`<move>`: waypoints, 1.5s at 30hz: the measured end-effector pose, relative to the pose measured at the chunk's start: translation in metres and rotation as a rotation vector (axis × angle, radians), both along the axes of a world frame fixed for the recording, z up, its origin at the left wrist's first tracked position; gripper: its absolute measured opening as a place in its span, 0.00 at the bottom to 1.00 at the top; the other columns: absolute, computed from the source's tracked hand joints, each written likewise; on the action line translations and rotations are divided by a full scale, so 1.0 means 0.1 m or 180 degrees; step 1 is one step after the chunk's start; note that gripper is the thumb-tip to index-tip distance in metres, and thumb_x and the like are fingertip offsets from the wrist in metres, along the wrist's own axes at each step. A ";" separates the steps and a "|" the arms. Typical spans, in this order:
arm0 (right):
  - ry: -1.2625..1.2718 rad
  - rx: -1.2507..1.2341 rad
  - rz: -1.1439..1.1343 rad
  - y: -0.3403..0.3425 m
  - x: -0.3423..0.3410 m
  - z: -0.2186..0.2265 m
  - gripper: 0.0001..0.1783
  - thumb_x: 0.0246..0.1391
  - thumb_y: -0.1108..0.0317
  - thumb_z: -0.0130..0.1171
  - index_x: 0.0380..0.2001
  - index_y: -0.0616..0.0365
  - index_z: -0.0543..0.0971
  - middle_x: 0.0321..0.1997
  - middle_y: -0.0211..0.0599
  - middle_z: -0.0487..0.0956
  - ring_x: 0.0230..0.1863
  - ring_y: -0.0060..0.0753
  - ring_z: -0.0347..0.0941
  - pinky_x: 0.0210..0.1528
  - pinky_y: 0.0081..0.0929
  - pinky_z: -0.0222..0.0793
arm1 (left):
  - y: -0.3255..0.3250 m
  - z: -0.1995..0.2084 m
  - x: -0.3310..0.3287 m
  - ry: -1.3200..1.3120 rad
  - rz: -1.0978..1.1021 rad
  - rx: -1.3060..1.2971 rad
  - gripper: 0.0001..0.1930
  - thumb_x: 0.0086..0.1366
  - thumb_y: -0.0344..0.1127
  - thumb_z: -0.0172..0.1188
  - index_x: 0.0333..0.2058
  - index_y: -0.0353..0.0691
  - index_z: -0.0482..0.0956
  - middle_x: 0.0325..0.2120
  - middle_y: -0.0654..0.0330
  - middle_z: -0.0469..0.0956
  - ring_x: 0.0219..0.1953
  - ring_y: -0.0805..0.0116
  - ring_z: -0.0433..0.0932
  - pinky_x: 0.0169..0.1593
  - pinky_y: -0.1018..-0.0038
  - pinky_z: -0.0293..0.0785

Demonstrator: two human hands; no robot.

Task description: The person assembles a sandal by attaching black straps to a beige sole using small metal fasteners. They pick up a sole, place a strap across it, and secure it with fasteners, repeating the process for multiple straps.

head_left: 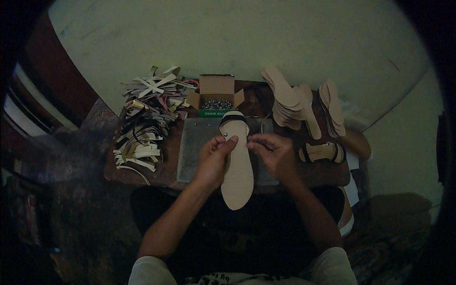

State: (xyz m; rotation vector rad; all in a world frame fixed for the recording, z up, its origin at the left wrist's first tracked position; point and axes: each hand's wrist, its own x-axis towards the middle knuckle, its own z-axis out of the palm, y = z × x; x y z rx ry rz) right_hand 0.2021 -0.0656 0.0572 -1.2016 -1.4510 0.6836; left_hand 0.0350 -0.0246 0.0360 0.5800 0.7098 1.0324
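My left hand (215,159) grips the left edge of a pale sandal sole (239,175), thumb on top. The sole points away from me, its wide end hanging past the table's near edge. A black strap (232,116) arches over its far end. Near my left fingertips sits a small shiny stud (225,134). At the sole's right edge my right hand (274,153) is closed in a pinch; whatever it holds is too small to make out. Beyond the sole stands an open cardboard box (217,107) of metal nails.
Cut strips (145,128) in cream, grey and black pile up on the table's left. A grey slab (192,147) lies under my hands. To the right are stacked pale insoles (288,102), another insole stack (332,109) and a strapped sandal piece (323,152). A wall rises behind.
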 end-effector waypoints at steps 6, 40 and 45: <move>-0.0179 0.0460 0.0216 0.03 0.03 0.06 0.07 0.47 0.76 0.67 0.32 0.63 0.83 0.34 0.37 0.81 0.36 0.27 0.78 0.39 0.25 0.72 | -0.08 0.04 0.03 0.0042 0.0097 0.0226 0.09 0.64 0.31 0.63 0.30 0.43 0.70 0.27 0.64 0.77 0.28 0.78 0.75 0.32 0.79 0.72; -0.0090 0.0356 -0.0059 0.00 -0.02 0.02 0.06 0.52 0.82 0.62 0.35 0.66 0.78 0.38 0.36 0.77 0.41 0.24 0.76 0.47 0.22 0.72 | -0.18 0.04 0.11 0.0304 0.0344 0.0997 0.10 0.66 0.31 0.60 0.30 0.44 0.66 0.23 0.69 0.72 0.24 0.85 0.66 0.26 0.82 0.61; 0.0063 0.0401 -0.0122 0.00 -0.01 0.01 0.06 0.51 0.81 0.63 0.34 0.66 0.78 0.40 0.38 0.77 0.43 0.26 0.76 0.50 0.24 0.72 | -0.18 0.05 0.09 0.0751 0.0369 0.1289 0.12 0.66 0.31 0.61 0.29 0.44 0.65 0.21 0.71 0.69 0.23 0.86 0.65 0.24 0.82 0.59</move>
